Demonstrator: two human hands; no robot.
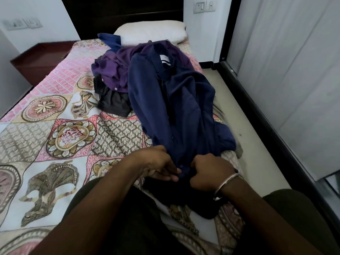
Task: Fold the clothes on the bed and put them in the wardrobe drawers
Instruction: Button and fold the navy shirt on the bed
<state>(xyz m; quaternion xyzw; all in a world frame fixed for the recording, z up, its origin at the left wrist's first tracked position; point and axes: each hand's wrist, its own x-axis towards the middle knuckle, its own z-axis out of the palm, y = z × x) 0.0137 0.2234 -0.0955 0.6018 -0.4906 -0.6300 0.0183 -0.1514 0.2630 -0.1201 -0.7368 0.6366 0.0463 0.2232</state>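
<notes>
A: Far left first. What's there?

B: Dark red-brown bedside cabinet against the wall, switch plate above it. Then the bed, covered in a pink and beige patchwork bedspread.

A: Clothes?

B: Heap mid-bed, toward the pillow. A purple shirt lies crumpled on top of a black garment, whose edge shows below it. A blue piece pokes out behind, touching the pillow.

A: And the one being worked?

B: Navy shirt, long, stretched from the heap down the right side of the bed to the person. White label visible near its collar. Part of it hangs over the right bed edge.

A: Left hand?

B: Left hand at the shirt's near end, fingers curled, pinching the navy cloth beside a small button.

A: Right hand?

B: Right hand just beside it, nearly touching, fingers curled into the same fabric. Metal bangle on that wrist.

A: Further right?

B: Pale floor, then a dark skirting line and white sliding wardrobe doors. A second switch plate on the far wall, beside the dark headboard.

A: Drawers?

B: Cannot tell where they are.
</notes>
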